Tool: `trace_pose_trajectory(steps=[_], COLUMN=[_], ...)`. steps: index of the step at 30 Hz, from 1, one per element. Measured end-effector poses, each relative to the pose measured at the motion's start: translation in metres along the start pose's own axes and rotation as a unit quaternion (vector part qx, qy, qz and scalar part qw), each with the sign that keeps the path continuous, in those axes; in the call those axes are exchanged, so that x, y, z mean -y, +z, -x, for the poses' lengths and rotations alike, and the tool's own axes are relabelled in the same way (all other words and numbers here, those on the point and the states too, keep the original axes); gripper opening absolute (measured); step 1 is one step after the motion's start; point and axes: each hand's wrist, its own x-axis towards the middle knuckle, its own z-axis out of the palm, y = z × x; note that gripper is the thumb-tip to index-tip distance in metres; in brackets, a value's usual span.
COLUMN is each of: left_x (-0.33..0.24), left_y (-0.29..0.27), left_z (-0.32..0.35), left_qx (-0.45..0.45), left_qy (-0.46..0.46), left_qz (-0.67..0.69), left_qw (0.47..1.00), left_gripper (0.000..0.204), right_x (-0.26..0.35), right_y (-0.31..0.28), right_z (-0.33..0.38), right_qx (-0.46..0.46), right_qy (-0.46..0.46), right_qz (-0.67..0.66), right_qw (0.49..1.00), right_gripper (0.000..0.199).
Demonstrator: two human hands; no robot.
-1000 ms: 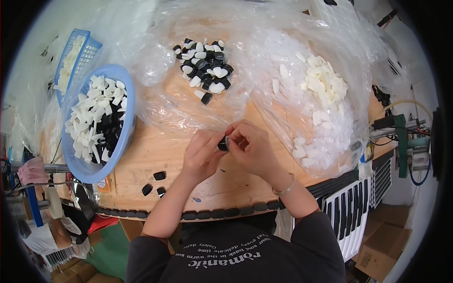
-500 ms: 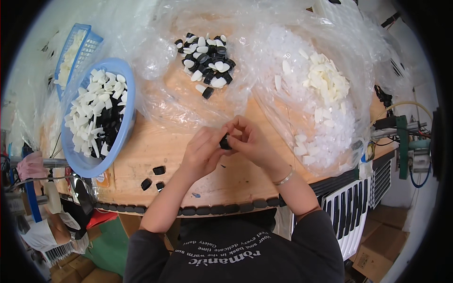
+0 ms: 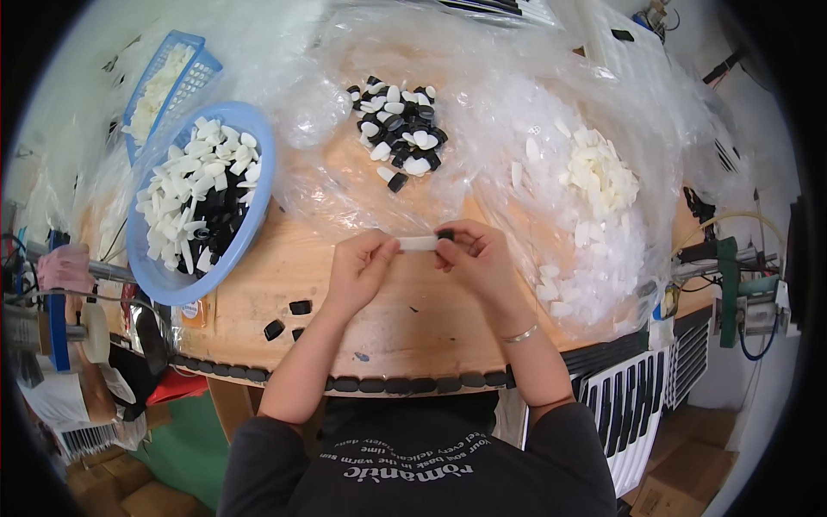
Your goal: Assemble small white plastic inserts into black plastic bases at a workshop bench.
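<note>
A white, flat elongated piece [image 3: 417, 244] is stretched level between my hands, over the wooden table. My left hand [image 3: 360, 265] pinches its left end between thumb and fingers. My right hand [image 3: 479, 260] grips the other end, along with a small black cap-like piece [image 3: 445, 234] at its fingertips. Whether the black piece is fitted onto the white one I cannot tell, since my fingers cover the join. Beyond my hands lies a heap of black-and-white pieces [image 3: 398, 121] on clear plastic sheeting.
On the left stands a blue basin [image 3: 265, 185] of white and black pieces, with a blue basket [image 3: 142, 82] behind it. White pieces [image 3: 603, 177] lie on plastic at right. Loose black caps [image 3: 300, 307] sit near my left forearm; black pieces line the table edge [image 3: 396, 385].
My hands have moved apart, and a white elongated piece now shows between them. The black piece has gone from between both hands to my right fingertips. The whole view has shifted slightly.
</note>
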Motion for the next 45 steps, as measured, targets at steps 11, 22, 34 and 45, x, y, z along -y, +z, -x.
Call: trace_pose_trajectory(steps=[11, 22, 34, 45], left_x=[-0.019, -0.012, 0.008, 0.006], left_y=[-0.047, -0.035, 0.027, 0.026], left_z=[0.079, 0.056, -0.007, -0.010], left_qx=[-0.038, 0.054, 0.073, -0.037], left_qy=[-0.017, 0.034, 0.226, 0.115], left_qz=[-0.581, -0.363, -0.176, -0.068], left_qw=[0.813, 0.930, 0.955, 0.990], left_gripper=[0.036, 0.027, 0.025, 0.028], right_x=[0.046, 0.012, -0.001, 0.029], right_y=[0.004, -0.172, -0.131, -0.063], right_z=[-0.040, -0.027, -0.070, -0.041], right_qx=[-0.044, -0.340, -0.331, -0.213], right_qy=[-0.053, -0.091, -0.154, -0.087], right_qz=[0.069, 0.595, 0.499, 0.060], right_qw=[0.995, 0.722, 0.786, 0.971], right_gripper=[0.044, 0.016, 0.026, 0.016])
